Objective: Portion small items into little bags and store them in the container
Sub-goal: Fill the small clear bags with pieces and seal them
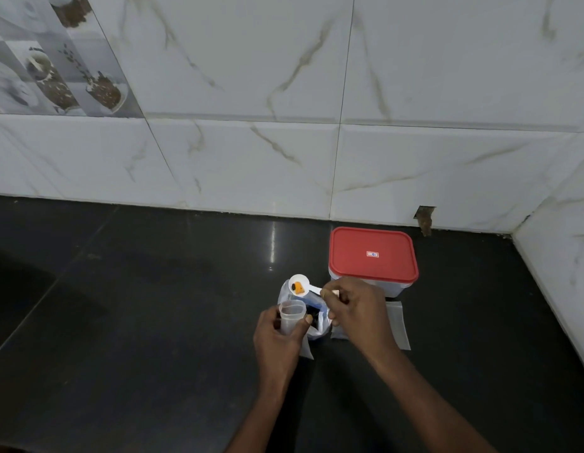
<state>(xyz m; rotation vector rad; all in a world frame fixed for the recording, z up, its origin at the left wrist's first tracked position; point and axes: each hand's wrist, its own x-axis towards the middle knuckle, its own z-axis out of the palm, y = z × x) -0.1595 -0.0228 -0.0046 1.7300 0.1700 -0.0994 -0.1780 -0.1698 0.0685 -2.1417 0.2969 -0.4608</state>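
Note:
My left hand (277,338) grips a small clear bag (291,313), holding its mouth open and upright. My right hand (356,308) pinches the handle of a white plastic spoon (300,284) whose bowl carries small orange and black pieces, held just above and behind the little bag. A larger clear supply bag (316,317) with dark contents stands open between my hands. A clear container with a red lid (372,255) sits shut just behind my right hand.
Flat empty little bags (398,325) lie on the black countertop (137,305) under and right of my right hand. White marble-tiled walls (284,158) close off the back and the right side.

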